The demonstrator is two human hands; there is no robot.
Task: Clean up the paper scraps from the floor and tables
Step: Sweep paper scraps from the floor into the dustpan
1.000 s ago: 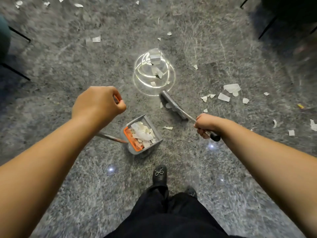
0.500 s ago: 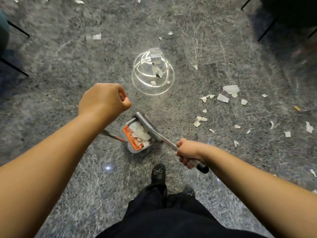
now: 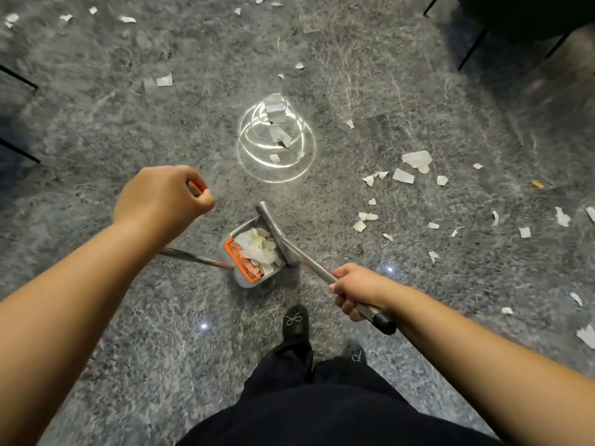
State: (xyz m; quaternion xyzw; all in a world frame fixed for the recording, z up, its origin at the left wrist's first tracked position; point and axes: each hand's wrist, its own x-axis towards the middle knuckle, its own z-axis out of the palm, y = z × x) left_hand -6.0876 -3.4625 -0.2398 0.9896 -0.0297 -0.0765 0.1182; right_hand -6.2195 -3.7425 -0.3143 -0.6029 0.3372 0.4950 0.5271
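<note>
Head view: the left hand point(image 3: 157, 197) is curled into a fist round the orange-tipped top of the dustpan handle point(image 3: 196, 259), a thin metal rod that runs down and to the right to the grey dustpan point(image 3: 249, 281) standing on the floor point(image 3: 96, 123). The pan has an orange comb strip point(image 3: 243, 262) along its near side and holds a heap of white paper scraps point(image 3: 259, 246). The right hand point(image 3: 359, 289) grips the silver broom handle point(image 3: 317, 268) just above its black end cap point(image 3: 384, 325); the handle slants up and to the left to the grey broom head point(image 3: 273, 230), which lies against the right-hand edge of the pan, touching the heap.

More torn paper scraps point(image 3: 415, 160) lie scattered over the grey speckled floor to the right of the pan, others inside a bright ring-shaped light reflection point(image 3: 277, 140) just beyond it, and a further few near the top edge point(image 3: 164, 80). A small yellow bit point(image 3: 537, 184) lies far right. Below the pan a black shoe point(image 3: 295, 323) with a beaded bow points forward, a second shoe point(image 3: 354, 354) just beside it, under dark trousers point(image 3: 322, 407). Thin black furniture legs point(image 3: 471, 48) stand at the upper right and left edges
</note>
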